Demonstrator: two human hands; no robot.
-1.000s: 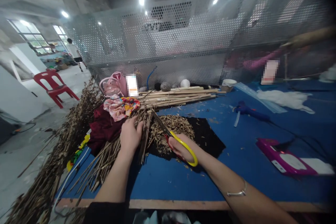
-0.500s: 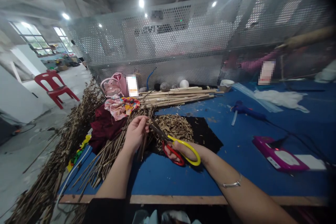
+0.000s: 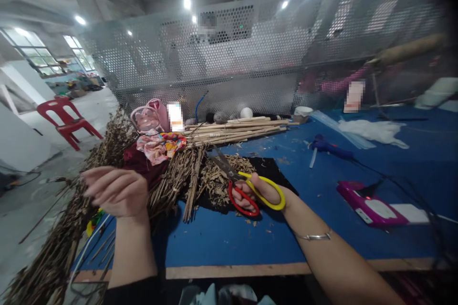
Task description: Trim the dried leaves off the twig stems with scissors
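Observation:
My left hand [image 3: 116, 191] is lifted off to the left of the blue table [image 3: 229, 243], fingers pinched together on a thin dry twig [image 3: 60, 180] that sticks out leftward. My right hand [image 3: 263, 190] grips scissors [image 3: 246, 186] with one yellow and one red handle. Their blades are slightly apart and point up-left over a heap of brown cuttings [image 3: 222, 176] on a black cloth [image 3: 275, 171]. A bundle of dry twigs [image 3: 175, 181] lies between the hands and spills over the table's left edge.
Pale bamboo sticks [image 3: 239, 128], colourful cloth [image 3: 159, 145] and a pink bag [image 3: 150, 116] lie at the back. A blue glue gun [image 3: 327, 147], a magenta device [image 3: 372, 205] and white fabric [image 3: 368, 129] sit to the right. A perforated metal screen [image 3: 250, 57] rises behind; a red chair [image 3: 64, 121] stands left.
My left hand left the twig bundle and swung out to the left and up, carrying a twig. The scissors drew back slightly to the right from the bundle.

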